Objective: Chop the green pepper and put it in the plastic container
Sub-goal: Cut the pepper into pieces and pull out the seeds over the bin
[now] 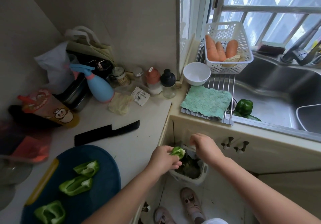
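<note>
My left hand (164, 159) grips a green pepper piece (178, 152) over a small white waste bin (189, 169) on the floor. My right hand (205, 146) hovers just right of it above the bin, fingers curled downward; whether it holds anything is unclear. Three more pepper pieces lie on the dark blue cutting board (104, 180): one (86, 168), one (75, 185), one (50, 212). A black knife (106, 133) rests on the counter behind the board. A whole green pepper (244, 107) sits in the sink.
A white basket with carrots (227, 49), a white bowl (196, 74) and a green cloth (206, 101) sit on the sink rack. Bottles, a blue spray bottle (99, 86), a cup (50, 109) and bags crowd the counter's back. My feet stand by the bin.
</note>
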